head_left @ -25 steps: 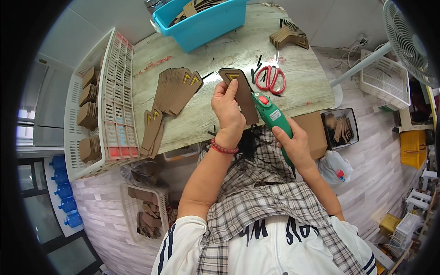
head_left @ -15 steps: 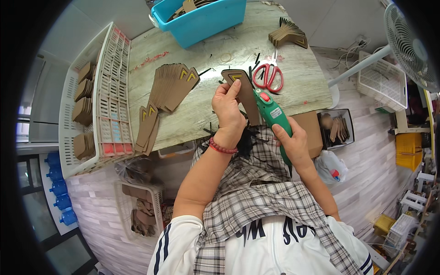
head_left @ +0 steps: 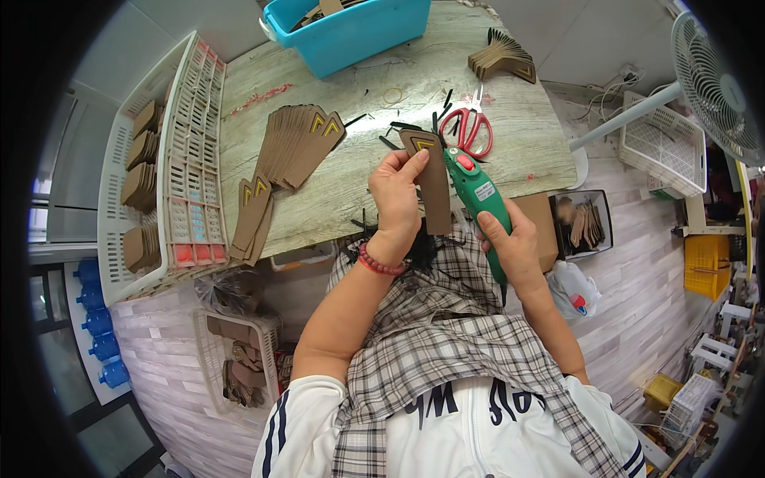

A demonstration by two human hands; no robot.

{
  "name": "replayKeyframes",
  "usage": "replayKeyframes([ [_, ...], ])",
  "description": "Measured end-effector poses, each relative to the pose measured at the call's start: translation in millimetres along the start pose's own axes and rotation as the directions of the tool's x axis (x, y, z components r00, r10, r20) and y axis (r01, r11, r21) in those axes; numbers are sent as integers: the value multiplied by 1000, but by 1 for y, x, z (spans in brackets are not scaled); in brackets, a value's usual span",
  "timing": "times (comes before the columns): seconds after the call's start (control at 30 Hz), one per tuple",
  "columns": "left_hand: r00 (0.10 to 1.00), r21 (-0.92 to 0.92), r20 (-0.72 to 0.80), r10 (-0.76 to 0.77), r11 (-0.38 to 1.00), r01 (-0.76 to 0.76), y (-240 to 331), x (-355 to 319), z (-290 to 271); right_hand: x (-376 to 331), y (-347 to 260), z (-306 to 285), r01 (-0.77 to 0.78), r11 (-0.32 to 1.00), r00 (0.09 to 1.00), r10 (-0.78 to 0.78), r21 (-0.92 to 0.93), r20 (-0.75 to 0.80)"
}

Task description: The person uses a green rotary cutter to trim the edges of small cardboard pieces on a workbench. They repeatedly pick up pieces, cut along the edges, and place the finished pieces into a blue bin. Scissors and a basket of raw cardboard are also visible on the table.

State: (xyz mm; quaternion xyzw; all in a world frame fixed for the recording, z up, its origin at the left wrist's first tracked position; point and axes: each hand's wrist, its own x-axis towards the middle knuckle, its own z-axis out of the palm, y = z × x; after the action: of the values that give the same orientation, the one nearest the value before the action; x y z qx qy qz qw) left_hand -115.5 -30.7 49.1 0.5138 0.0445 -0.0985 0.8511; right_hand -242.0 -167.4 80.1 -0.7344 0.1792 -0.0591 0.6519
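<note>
My left hand (head_left: 396, 191), with a red bead bracelet at the wrist, pinches a flat brown strip-shaped piece (head_left: 436, 203) near its wide end, which bears a yellow V mark. My right hand (head_left: 512, 245) is wrapped round a green handheld power tool (head_left: 476, 191) with a red button. The tool's head is close to the right edge of the brown piece; whether they touch I cannot tell. Just beyond the tool lie red-handled scissors (head_left: 488, 137). Thin black scraps (head_left: 405, 126) are scattered beside the piece. To the left, similar brown pieces (head_left: 295, 155) lie fanned out, with a smaller pile (head_left: 252, 227) nearer me.
A blue bin (head_left: 362, 40) stands at the table's far edge. On the left is a white crate (head_left: 179, 159) holding brown stacks. Another fanned stack (head_left: 504, 60) lies far right, near a white fan (head_left: 713, 80). A black-edged box (head_left: 610, 215) sits below the table's right side.
The brown piece has come slightly toward me and right, and hangs straighter. My left hand has shifted a little with it. The tool stays in my right hand, almost unmoved.
</note>
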Motion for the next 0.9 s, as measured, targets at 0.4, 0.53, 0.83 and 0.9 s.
replayKeyframes([
  [0.4, 979, 215, 101, 175, 957, -193, 18, 17, -13, -4, -2, 1, 13, 1000, 999, -14, 15, 48],
  [0.53, 979, 220, 129, 158, 958, -184, 21, 17, -13, -4, 1, 0, 29, 999, 998, -31, 45, 51],
  [0.83, 950, 405, 222, 218, 866, -293, 32, 15, -14, -4, -1, -4, 22, 998, 997, -26, 59, 67],
  [0.9, 943, 440, 253, 217, 842, -312, 34, 15, -15, -3, -2, -4, 22, 998, 997, -25, 54, 69],
])
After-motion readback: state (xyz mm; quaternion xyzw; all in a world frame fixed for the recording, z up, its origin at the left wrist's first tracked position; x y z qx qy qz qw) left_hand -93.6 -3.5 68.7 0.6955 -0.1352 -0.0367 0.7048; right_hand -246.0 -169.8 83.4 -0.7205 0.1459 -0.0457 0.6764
